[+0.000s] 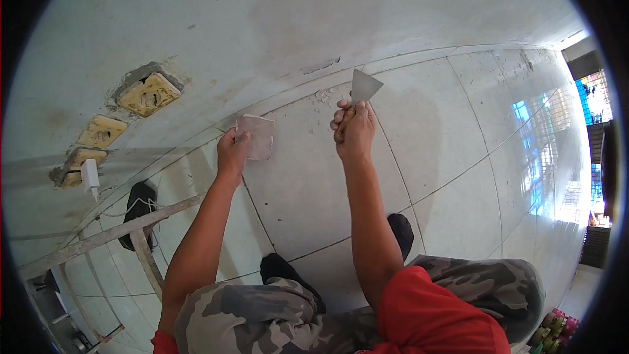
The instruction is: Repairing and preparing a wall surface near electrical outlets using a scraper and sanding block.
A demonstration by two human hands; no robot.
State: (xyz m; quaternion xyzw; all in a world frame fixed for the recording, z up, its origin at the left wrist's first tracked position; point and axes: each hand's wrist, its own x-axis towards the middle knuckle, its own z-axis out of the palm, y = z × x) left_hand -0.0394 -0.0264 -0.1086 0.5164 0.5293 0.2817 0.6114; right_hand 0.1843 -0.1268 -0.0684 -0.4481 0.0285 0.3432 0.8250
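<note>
The left hand (230, 155) is closed on the left edge of a pale square (259, 136), thumb over its face, the other fingers partly hidden; the square is above the floor (308, 200), near the foot of the wall (216, 0); the right hand (358, 132) is curled tightly round the brown handle of a scraper (365, 86), whose blade points toward the wall; the scraper and square are well apart.

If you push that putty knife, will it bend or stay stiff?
The putty knife's blade looks thin and flat, so it may bend a little. It's probably light, since the right hand alone holds it up by its handle.
</note>
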